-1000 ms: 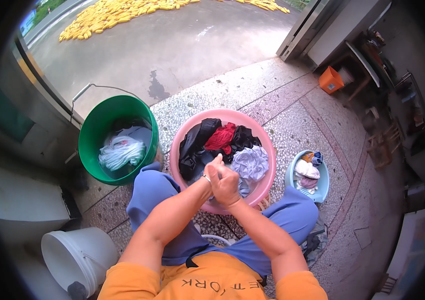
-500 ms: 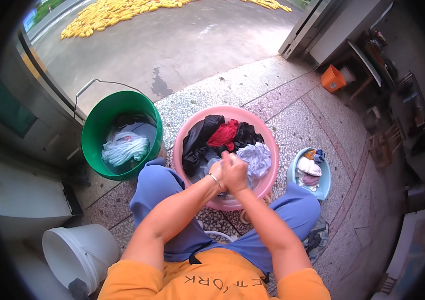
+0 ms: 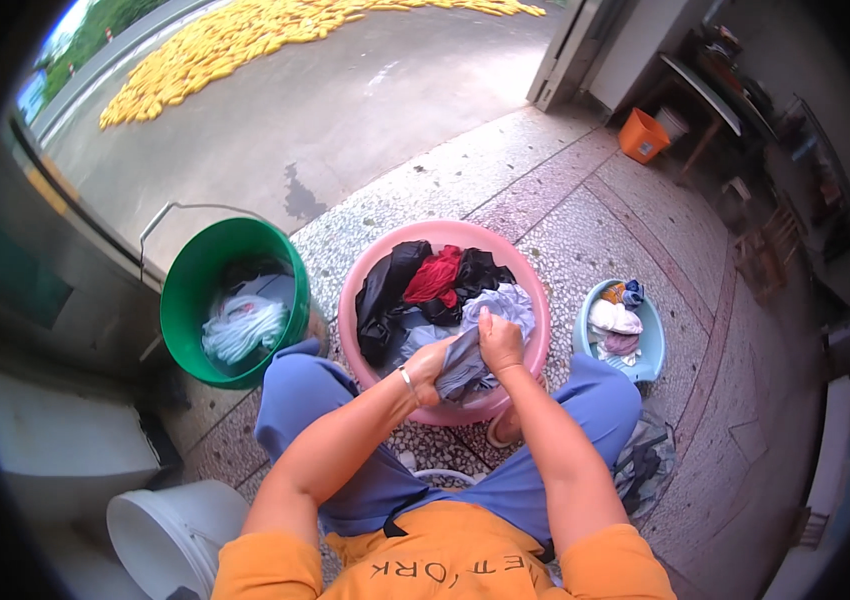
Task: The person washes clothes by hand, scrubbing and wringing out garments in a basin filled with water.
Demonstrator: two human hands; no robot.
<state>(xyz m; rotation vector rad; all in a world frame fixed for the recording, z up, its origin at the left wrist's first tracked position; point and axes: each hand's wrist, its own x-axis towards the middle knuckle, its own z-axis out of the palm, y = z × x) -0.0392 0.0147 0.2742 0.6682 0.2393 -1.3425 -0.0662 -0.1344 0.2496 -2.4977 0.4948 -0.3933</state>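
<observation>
Grey wet garment [image 3: 463, 362] bunched over near rim of pink basin [image 3: 537, 300], gripped at both ends. Long axis approx. upper-right to lower-left: upper end in right hand [image 3: 498, 341], closed around it; lower end in left hand [image 3: 428, 364], closed too, bracelet at wrist. Both hands touching cloth, neither nearer. Inside basin, beyond hands: black, red, white clothes. Left of basin: green bucket [image 3: 188, 296] w/ pale laundry. Right of basin: small blue bowl [image 3: 653, 345] w/ small items.
</observation>
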